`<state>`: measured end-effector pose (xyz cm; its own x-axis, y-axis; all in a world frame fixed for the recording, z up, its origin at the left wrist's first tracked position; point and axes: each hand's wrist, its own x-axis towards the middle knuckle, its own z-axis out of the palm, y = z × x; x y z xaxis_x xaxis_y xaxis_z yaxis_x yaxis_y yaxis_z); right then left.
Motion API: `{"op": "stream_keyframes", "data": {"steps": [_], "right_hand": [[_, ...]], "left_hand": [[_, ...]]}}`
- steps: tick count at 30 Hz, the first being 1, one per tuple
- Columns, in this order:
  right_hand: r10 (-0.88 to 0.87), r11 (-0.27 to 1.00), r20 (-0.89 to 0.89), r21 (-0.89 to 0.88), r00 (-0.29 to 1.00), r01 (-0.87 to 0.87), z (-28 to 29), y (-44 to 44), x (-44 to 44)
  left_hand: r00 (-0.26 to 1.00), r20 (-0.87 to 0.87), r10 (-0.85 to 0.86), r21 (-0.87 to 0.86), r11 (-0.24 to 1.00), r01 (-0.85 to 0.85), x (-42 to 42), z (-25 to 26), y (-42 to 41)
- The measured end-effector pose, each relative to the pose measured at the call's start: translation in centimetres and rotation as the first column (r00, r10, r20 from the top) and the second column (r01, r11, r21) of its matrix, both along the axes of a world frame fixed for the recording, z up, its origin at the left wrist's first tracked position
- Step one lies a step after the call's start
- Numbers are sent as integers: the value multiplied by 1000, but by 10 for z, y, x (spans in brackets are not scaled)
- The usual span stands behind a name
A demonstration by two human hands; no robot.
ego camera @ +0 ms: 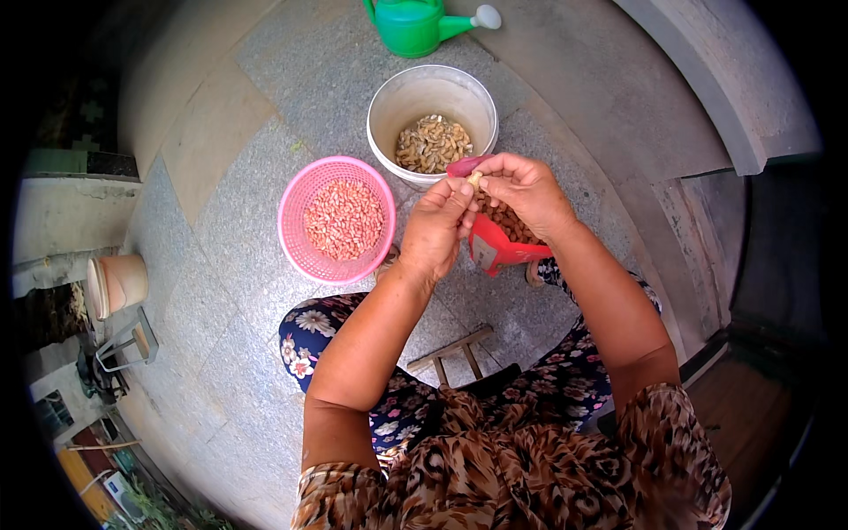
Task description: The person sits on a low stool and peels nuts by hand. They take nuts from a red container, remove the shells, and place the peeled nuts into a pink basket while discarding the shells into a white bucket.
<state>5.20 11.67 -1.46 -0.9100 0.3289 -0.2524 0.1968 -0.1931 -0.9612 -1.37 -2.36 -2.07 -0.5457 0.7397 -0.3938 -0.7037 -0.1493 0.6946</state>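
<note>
Between the fingertips of my left hand [434, 228] and my right hand [527, 192] is a pale peanut pod [474, 179], pinched from both sides. Below my hands a red plastic bag [513, 252] stands open with brown unshelled peanuts [507, 222] in it; my right hand and wrist cover part of it. To the left, a pink plastic basket [290, 245] contains many shelled pinkish peanut kernels [344, 218]. Just beyond my hands is a white bucket [424, 89] with empty-looking peanut shells [434, 142] at its bottom.
A green watering can [411, 30] stands behind the bucket. A wooden stool or frame [457, 351] shows between my knees. At the left are a pinkish lidded bucket [122, 285] and a small metal-framed stool [132, 341]. Grey stone tiles [225, 265] cover the floor.
</note>
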Motion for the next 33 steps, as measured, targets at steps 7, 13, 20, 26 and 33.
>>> {"op": "stream_keyframes", "data": {"steps": [7,13,20,26,33], "right_hand": [[-27,999,-12,-34,1000,27,-2,-8,-1],[-115,993,-56,-40,992,113,-5,-23,-8],[-188,982,-117,-56,975,182,-7,-32,-11],[-194,980,-206,7,959,199,9,-45,-13],[-108,959,-340,211,934,188,8,-39,-11]], "left_hand": [[956,-293,-4,-99,995,-26,6,-7,5],[938,-341,64,-98,990,-104,8,4,4],[873,-474,118,-129,971,-201,11,4,7],[950,-231,210,-17,975,-220,8,10,9],[989,56,136,167,975,-144,-3,13,3]]}}
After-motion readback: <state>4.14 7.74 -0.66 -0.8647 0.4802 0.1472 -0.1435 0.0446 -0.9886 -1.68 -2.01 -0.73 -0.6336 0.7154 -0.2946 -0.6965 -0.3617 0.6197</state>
